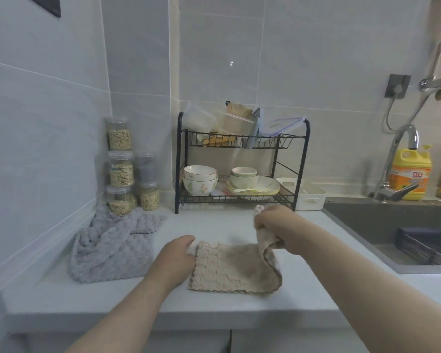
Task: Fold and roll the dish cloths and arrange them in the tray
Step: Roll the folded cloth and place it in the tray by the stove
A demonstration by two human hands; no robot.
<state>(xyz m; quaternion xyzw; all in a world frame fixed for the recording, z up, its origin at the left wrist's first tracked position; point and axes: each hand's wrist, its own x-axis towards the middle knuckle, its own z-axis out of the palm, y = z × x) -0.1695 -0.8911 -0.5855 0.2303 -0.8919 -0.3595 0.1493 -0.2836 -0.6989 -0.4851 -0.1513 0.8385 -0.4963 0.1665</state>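
Head view: we're on the first fold. The beige, nubbly square dish cloth (229, 268) lies on the white counter (214, 220) at centre, its R edge lifted. Our right hand (270, 217) is clamped on that edge, fingers curled round it. Our left hand (175, 258) sits at the cloth's 9 o'clock edge; pinning or pinching, we can't tell. Next: carry the R edge over to 9 o'clock, align corners, then roll. The white plastic tray (308, 197) waits at 1 o'clock w/ the crumpled grey dish cloths (107, 248) at 10.

Tray (313, 193) partly behind rack (303, 161).
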